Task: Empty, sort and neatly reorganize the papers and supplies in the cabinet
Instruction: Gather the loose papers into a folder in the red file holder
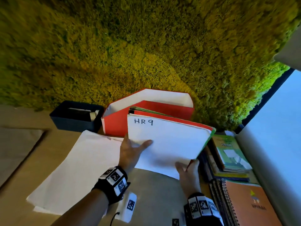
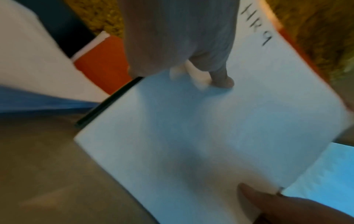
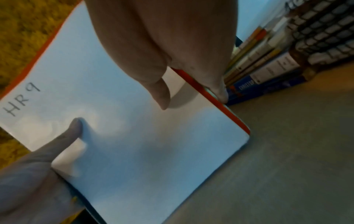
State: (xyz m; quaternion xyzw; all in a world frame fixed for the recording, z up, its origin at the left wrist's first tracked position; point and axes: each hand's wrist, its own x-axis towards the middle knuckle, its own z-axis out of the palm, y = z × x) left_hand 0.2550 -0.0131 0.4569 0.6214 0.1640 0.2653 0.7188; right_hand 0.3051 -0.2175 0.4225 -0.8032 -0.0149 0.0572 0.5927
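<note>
A bundle of folders topped by a white sheet marked "HR9" (image 1: 169, 141) is held up over the beige surface by both hands. My left hand (image 1: 132, 149) grips its left edge, thumb lying on the sheet (image 2: 210, 121) and fingers underneath. My right hand (image 1: 187, 172) pinches the near right corner, thumb on top of the sheet (image 3: 134, 136) and fingers under the red folder edge (image 3: 220, 106). Red and green folder edges show behind the sheet. A red file box (image 1: 146, 115) stands open just behind the bundle.
Loose white papers (image 1: 78, 170) lie on the surface at the left. A dark blue bin (image 1: 75, 118) sits beside the red box. A stack of books (image 1: 228, 154) and orange spiral notebooks (image 1: 249, 204) lie at the right. A moss wall (image 1: 130, 46) rises behind.
</note>
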